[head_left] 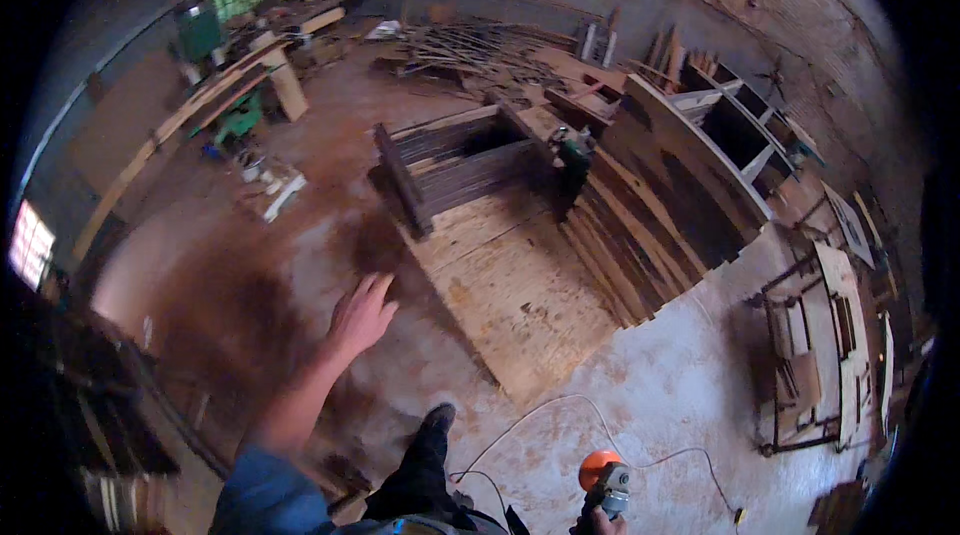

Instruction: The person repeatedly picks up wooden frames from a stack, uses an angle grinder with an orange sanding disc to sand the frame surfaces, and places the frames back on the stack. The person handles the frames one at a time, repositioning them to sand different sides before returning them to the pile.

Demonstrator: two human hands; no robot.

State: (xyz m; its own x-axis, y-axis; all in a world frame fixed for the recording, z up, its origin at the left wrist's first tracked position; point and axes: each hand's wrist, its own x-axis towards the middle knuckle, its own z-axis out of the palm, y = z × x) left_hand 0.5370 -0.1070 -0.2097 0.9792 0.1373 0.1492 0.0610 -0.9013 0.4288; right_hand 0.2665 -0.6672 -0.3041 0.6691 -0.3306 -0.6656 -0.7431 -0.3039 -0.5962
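Orange colours the disc (597, 469) of a grinder (613, 487) gripped in the right hand (604, 523). Its fingers are closed around the tool's body, though the lower edge of the view cuts them off, so how each one sits cannot be told. The grinder rises just beyond those fingers, its disc tilted up and a little to their left.

The left hand (361, 318) is raised with loosely curled, slightly parted fingers (377, 287) – they hold nothing, and the grinder lies well apart from them, far to their lower right. To the right of these left fingers lies a pale wooden sheet (530, 305); beyond them, up and to the right, a dark slatted wooden frame (470, 170) stands at the sheet's far end. Farther right come long streaked planks (650, 210), with a dark green tool (572, 160) near their far end.

A dark shoe (440, 417) is on the floor (640, 375) between the two hands – below the left fingers and to their right. A thin cord (560, 398) loops across the floor beyond the right fingers.
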